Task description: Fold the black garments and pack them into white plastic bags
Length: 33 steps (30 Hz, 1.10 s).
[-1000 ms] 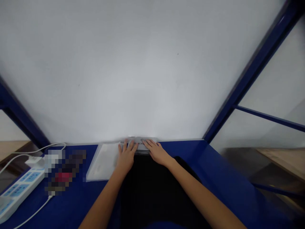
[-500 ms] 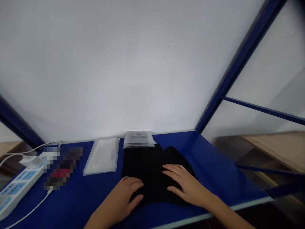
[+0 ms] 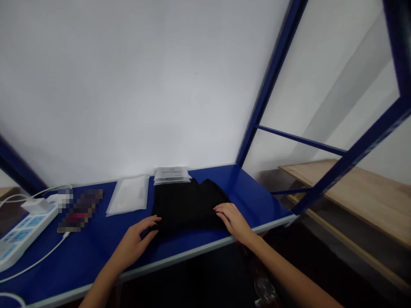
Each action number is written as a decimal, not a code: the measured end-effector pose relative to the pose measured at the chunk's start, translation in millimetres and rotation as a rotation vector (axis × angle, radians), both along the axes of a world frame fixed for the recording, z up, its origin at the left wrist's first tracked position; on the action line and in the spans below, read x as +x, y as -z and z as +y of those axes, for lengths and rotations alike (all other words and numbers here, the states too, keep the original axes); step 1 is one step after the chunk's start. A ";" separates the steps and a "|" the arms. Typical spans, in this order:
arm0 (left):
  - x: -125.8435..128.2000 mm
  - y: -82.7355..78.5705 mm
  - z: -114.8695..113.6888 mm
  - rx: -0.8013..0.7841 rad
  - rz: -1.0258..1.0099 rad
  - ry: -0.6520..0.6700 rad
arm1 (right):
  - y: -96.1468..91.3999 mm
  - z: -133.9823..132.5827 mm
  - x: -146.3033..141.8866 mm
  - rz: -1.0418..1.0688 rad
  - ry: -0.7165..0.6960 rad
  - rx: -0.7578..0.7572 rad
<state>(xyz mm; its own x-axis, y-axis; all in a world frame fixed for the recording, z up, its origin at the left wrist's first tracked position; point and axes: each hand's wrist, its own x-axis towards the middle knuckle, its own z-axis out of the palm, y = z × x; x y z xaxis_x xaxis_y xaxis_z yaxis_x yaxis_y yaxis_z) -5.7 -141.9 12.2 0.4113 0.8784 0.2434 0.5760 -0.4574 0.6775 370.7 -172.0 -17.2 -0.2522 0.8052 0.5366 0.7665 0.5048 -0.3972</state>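
A folded black cloth [image 3: 188, 205] lies on the blue table top [image 3: 257, 192], with its far edge against a small stack of printed white packets [image 3: 171, 174]. My right hand [image 3: 233, 221] rests on the cloth's near right corner, holding nothing. My left hand [image 3: 133, 241] lies flat-angled beside the near left corner, its fingers spread and their tips at the cloth's edge. A flat white packet in a translucent sleeve [image 3: 127, 195] lies to the left of the black cloth.
Further left on the table are a pixelated, unreadable object [image 3: 80, 209], a white power strip [image 3: 27, 231] and white cables. A blue metal frame [image 3: 272, 81] rises at the table's right, and a wooden shelf [image 3: 353, 192] stands beyond it. A white wall backs the table.
Both hands have drawn back from the packets at the far edge to the cloth's near corners. The view has swung, shifting the table left and showing its near edge.
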 end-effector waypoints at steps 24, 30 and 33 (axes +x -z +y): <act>14.2 19.7 78.1 -0.109 -0.327 -0.569 | -41.7 107.6 -3.0 -0.077 0.030 -0.333; 20.8 12.3 57.7 0.509 0.038 -0.348 | -46.3 88.2 -6.6 -0.104 0.177 -0.219; 20.4 11.8 44.2 0.556 0.198 -0.095 | -46.3 58.8 -7.0 -0.092 0.072 -0.268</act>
